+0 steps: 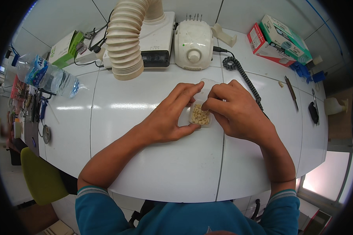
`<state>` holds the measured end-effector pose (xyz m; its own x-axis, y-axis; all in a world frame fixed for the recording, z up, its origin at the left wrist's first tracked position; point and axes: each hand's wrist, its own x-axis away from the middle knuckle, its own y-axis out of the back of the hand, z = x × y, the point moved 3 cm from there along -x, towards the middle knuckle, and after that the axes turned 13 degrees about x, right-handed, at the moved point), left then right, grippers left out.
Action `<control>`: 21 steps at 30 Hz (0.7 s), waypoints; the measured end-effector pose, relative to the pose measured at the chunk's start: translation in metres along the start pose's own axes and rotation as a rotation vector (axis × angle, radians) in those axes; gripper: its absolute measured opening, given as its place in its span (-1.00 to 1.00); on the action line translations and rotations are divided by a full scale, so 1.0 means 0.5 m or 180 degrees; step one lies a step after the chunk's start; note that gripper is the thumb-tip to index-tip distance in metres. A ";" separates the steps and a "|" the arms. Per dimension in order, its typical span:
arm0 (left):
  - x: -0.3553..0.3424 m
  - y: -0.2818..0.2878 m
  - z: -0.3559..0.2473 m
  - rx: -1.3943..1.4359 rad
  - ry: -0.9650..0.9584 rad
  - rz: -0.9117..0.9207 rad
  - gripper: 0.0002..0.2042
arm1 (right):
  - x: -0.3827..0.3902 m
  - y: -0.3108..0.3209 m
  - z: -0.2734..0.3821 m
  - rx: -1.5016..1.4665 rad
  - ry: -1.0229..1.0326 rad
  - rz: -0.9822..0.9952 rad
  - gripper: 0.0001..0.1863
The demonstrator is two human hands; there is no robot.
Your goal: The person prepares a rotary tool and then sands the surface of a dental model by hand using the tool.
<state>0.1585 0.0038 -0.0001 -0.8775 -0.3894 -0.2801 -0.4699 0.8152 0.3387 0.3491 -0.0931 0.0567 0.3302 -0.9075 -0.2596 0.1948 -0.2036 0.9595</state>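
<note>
left hand (169, 117): wrapped round the little clear plastic box (200, 116), thumb along its near side, fingers reaching over the far edge, so it's gripping the box
right hand (235, 110): fingertips pinched together right at the box's top right edge, touching it; can't really tell if there's one of the rings between them
box: sits on the white table (153, 164) pretty much dead centre, between both hands, full of small cream-coloured rings (200, 114); its clear lid (206, 85) looks flipped open toward the back
behind the hands: ribbed beige suction hose (125, 39) hanging down, white motor unit with a round knob (193, 45), coiled black cable (245, 78) running off it
left edge: plastic water bottle (47, 76) lying on its side
far right: stacked cardboard boxes (278, 41), well away from the hands
</note>
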 end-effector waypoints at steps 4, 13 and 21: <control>0.001 -0.001 0.002 0.0042 0.0042 -0.0002 0.04 | 0.000 -0.022 0.003 -0.0139 0.0138 0.0017 -0.75; 0.002 -0.002 0.006 0.0038 0.0047 0.0010 0.05 | 0.004 -0.036 -0.001 -0.0101 0.0188 0.0148 -0.73; 0.001 -0.003 0.006 0.0042 0.0056 0.0029 0.04 | 0.000 -0.036 -0.004 -0.0100 0.0092 0.0358 -0.69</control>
<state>0.1592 0.0037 -0.0034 -0.8833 -0.3894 -0.2611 -0.4607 0.8243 0.3291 0.3474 -0.0886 0.0390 0.3782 -0.9128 -0.1539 0.1835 -0.0890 0.9790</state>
